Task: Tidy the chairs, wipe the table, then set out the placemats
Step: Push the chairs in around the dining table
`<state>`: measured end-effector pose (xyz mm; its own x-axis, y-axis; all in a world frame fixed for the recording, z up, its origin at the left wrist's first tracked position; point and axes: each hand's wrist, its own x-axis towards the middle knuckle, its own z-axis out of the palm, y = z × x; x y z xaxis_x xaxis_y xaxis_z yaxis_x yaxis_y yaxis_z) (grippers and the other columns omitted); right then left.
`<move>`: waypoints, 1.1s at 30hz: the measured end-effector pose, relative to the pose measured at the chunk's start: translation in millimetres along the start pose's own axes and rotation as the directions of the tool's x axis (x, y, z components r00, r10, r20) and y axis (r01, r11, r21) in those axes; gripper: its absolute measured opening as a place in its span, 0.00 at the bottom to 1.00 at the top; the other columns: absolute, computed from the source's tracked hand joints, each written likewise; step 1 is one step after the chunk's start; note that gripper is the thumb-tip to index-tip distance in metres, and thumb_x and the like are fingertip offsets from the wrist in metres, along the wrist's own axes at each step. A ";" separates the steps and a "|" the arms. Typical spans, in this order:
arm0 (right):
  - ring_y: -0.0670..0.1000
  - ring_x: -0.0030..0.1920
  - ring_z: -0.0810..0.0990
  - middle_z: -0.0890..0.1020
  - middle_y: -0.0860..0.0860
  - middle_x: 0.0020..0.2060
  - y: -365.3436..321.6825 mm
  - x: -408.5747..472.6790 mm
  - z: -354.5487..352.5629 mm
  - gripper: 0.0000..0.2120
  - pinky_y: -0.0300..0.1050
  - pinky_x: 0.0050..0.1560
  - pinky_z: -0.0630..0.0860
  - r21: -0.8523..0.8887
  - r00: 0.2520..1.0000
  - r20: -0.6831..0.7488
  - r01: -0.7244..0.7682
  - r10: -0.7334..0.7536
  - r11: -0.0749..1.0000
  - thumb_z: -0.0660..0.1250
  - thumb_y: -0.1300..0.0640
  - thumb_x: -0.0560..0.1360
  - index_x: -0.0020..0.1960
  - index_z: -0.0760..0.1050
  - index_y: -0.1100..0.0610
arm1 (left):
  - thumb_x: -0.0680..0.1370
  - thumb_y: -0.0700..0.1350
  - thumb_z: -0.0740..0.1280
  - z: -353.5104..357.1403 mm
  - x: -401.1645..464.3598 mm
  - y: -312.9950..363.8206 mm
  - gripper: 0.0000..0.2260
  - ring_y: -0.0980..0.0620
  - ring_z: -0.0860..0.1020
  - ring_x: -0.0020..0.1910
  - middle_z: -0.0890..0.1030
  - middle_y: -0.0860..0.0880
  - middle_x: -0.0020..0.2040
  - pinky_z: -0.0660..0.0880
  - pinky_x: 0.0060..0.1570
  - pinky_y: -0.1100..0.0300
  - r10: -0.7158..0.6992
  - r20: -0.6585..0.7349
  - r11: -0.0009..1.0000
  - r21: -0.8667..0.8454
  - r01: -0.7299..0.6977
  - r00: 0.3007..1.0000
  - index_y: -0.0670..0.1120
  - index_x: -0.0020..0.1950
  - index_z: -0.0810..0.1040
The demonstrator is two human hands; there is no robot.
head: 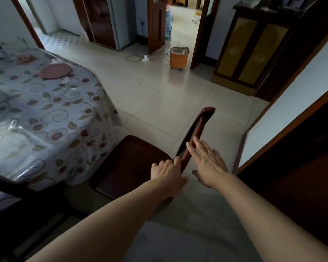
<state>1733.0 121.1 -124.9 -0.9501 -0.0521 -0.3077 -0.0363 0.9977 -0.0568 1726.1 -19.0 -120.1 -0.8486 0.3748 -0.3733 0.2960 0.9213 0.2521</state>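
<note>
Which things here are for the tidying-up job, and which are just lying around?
For the job:
chair, held by the left hand and touched by the right hand
table
pink placemat

Just lying about:
orange box
power strip and cord
water bottles
cabinet

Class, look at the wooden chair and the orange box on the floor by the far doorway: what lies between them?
In the head view, only bare tiled floor lies between the chair and the orange box.
</note>
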 end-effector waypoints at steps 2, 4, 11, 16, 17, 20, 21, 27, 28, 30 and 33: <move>0.52 0.76 0.35 0.29 0.50 0.74 8.7 2.7 8.9 0.42 0.53 0.75 0.42 0.010 0.999 -0.018 0.027 -0.027 1.000 0.60 0.61 0.77 0.76 0.32 0.48 | 0.75 0.53 0.65 8.2 11.2 7.7 0.26 0.43 0.76 0.58 0.78 0.44 0.58 0.69 0.51 0.52 -0.022 0.020 1.000 0.007 0.022 1.000 0.46 0.69 0.60; 0.53 0.75 0.32 0.26 0.50 0.72 9.7 6.2 14.4 0.43 0.54 0.75 0.39 -0.003 0.997 -0.054 0.049 -0.050 0.999 0.59 0.63 0.77 0.74 0.29 0.47 | 0.76 0.48 0.65 12.4 16.3 7.4 0.23 0.42 0.78 0.53 0.79 0.44 0.54 0.70 0.44 0.54 -0.033 -0.007 0.999 -0.005 0.033 0.999 0.45 0.67 0.61; 0.56 0.69 0.23 0.21 0.52 0.66 -0.4 22.7 18.2 0.46 0.54 0.70 0.31 -0.059 0.989 -0.105 0.101 -0.107 0.993 0.60 0.61 0.77 0.68 0.21 0.49 | 0.73 0.41 0.67 7.7 16.9 -10.0 0.22 0.41 0.79 0.50 0.80 0.44 0.50 0.68 0.40 0.55 -0.019 -0.094 1.000 -0.010 0.018 0.995 0.44 0.65 0.63; 0.59 0.73 0.28 0.30 0.54 0.74 -36.1 51.1 -11.8 0.44 0.55 0.73 0.35 -0.052 0.969 -0.152 0.189 -0.195 0.981 0.61 0.61 0.76 0.75 0.30 0.49 | 0.72 0.46 0.67 -31.3 19.4 -50.2 0.20 0.41 0.78 0.50 0.79 0.45 0.49 0.67 0.38 0.55 -0.047 -0.137 0.999 0.017 0.050 0.989 0.47 0.61 0.66; 0.59 0.74 0.29 0.32 0.55 0.75 -45.2 58.7 -19.3 0.43 0.55 0.73 0.36 -0.057 0.962 -0.169 0.207 -0.214 0.977 0.61 0.61 0.75 0.76 0.32 0.49 | 0.72 0.47 0.67 -40.9 21.2 -60.4 0.20 0.41 0.79 0.50 0.79 0.45 0.49 0.67 0.38 0.55 -0.055 -0.144 0.998 0.029 0.060 0.988 0.48 0.61 0.66; 0.60 0.74 0.32 0.36 0.55 0.76 -74.3 84.9 -41.7 0.42 0.55 0.73 0.37 -0.061 0.942 -0.207 0.257 -0.264 0.965 0.61 0.59 0.75 0.76 0.34 0.50 | 0.71 0.47 0.68 -73.9 26.0 -91.8 0.20 0.41 0.79 0.52 0.79 0.45 0.50 0.68 0.39 0.56 -0.100 -0.147 0.994 0.023 0.104 0.984 0.49 0.60 0.67; 0.61 0.74 0.33 0.37 0.55 0.76 -86.6 98.5 -50.4 0.42 0.56 0.73 0.37 -0.071 0.931 -0.227 0.277 -0.286 0.958 0.61 0.58 0.75 0.76 0.35 0.50 | 0.71 0.47 0.68 -87.1 29.4 -105.8 0.20 0.41 0.78 0.53 0.79 0.45 0.52 0.68 0.40 0.56 -0.117 -0.155 0.993 0.006 0.119 0.981 0.49 0.61 0.67; 0.61 0.75 0.34 0.40 0.54 0.76 -146.0 166.3 -91.7 0.42 0.56 0.73 0.37 -0.151 0.890 -0.255 0.349 -0.377 0.925 0.63 0.56 0.74 0.77 0.37 0.51 | 0.72 0.45 0.64 -147.5 50.9 -174.5 0.13 0.42 0.78 0.54 0.78 0.45 0.53 0.69 0.42 0.55 -0.253 -0.195 0.967 -0.073 0.243 0.948 0.50 0.56 0.70; 0.61 0.75 0.34 0.40 0.54 0.76 -154.9 177.9 -97.2 0.43 0.55 0.73 0.37 -0.174 0.885 -0.252 0.357 -0.392 0.918 0.63 0.56 0.74 0.77 0.37 0.51 | 0.72 0.44 0.64 -155.4 54.6 -183.2 0.13 0.42 0.77 0.55 0.78 0.45 0.54 0.69 0.44 0.55 -0.282 -0.207 0.959 -0.076 0.272 0.937 0.49 0.56 0.70; 0.61 0.75 0.35 0.41 0.53 0.76 -173.2 199.8 -105.5 0.43 0.55 0.73 0.36 -0.183 0.876 -0.258 0.370 -0.407 0.911 0.64 0.55 0.73 0.76 0.37 0.51 | 0.72 0.43 0.64 -167.2 62.7 -199.0 0.15 0.42 0.76 0.57 0.77 0.45 0.56 0.68 0.45 0.55 -0.343 -0.229 0.939 -0.101 0.329 0.911 0.48 0.59 0.70; 0.62 0.74 0.35 0.42 0.53 0.76 -198.6 227.2 -115.4 0.44 0.56 0.73 0.38 -0.196 0.866 -0.261 0.385 -0.426 0.902 0.64 0.55 0.73 0.76 0.37 0.51 | 0.72 0.44 0.67 -176.0 73.0 -221.0 0.18 0.42 0.76 0.57 0.77 0.45 0.56 0.68 0.47 0.54 -0.400 -0.306 0.916 -0.145 0.373 0.864 0.47 0.60 0.67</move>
<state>1488.6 -83.9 -74.0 -0.8883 -0.4592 0.0055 -0.4591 0.8882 0.0169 1521.6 -213.5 -45.9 -0.9856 -0.0764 -0.1506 -0.1089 0.9691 0.2213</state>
